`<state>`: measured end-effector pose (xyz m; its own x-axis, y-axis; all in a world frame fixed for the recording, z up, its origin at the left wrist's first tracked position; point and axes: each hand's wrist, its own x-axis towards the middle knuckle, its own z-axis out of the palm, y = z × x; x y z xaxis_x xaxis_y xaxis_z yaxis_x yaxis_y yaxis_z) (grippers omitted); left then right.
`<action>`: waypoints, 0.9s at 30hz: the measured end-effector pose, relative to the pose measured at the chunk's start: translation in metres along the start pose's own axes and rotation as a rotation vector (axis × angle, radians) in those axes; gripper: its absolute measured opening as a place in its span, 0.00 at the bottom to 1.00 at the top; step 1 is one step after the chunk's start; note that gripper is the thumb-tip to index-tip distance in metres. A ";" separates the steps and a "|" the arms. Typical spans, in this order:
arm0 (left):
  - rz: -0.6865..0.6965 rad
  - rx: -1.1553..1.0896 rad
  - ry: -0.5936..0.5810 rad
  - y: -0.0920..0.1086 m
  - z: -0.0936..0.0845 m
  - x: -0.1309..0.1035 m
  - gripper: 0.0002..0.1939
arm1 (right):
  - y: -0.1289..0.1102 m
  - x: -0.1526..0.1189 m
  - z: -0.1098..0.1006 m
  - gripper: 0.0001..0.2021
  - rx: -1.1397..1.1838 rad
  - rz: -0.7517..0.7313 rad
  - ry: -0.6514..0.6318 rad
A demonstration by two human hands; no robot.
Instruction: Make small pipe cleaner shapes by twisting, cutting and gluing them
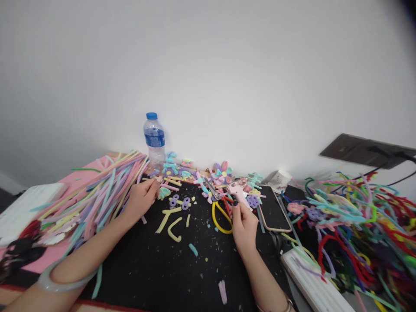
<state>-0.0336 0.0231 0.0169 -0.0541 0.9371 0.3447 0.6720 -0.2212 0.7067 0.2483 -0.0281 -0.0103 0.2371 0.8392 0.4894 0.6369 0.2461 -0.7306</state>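
My left hand (140,198) reaches to the edge of a heap of pastel pipe cleaners (97,195) and pinches a yellow pipe cleaner (167,181) between its fingertips. My right hand (244,225) rests on the black mat (169,264) and grips the handle of a pink glue gun (236,190). Yellow-handled scissors (221,214) lie just left of that hand. Cut yellow pieces (169,223) and small purple loops (180,202) lie between my hands.
A water bottle (154,141) stands against the wall. Pastel flower shapes (221,173) sit behind the mat. A phone (274,208) lies right of my right hand. A bright tangle of pipe cleaners (357,216) fills the right side, with a white box (312,281) in front.
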 end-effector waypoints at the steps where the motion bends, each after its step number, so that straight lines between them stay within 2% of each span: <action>1: -0.002 -0.007 -0.002 0.000 0.000 0.000 0.20 | 0.000 0.000 0.000 0.17 -0.001 0.002 -0.003; 9: 0.004 -0.049 -0.036 -0.001 0.002 0.000 0.21 | -0.002 0.001 -0.001 0.17 0.005 0.011 -0.026; 19: 0.018 -0.084 -0.017 -0.010 0.009 0.002 0.21 | 0.004 0.001 0.001 0.17 0.020 0.014 -0.036; 27: -0.009 -0.099 -0.116 -0.007 0.010 0.001 0.21 | 0.004 -0.002 0.000 0.12 0.076 0.123 -0.067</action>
<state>-0.0311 0.0279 0.0057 0.0303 0.9628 0.2684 0.5959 -0.2330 0.7686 0.2505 -0.0288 -0.0138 0.2586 0.8953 0.3628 0.5481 0.1733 -0.8183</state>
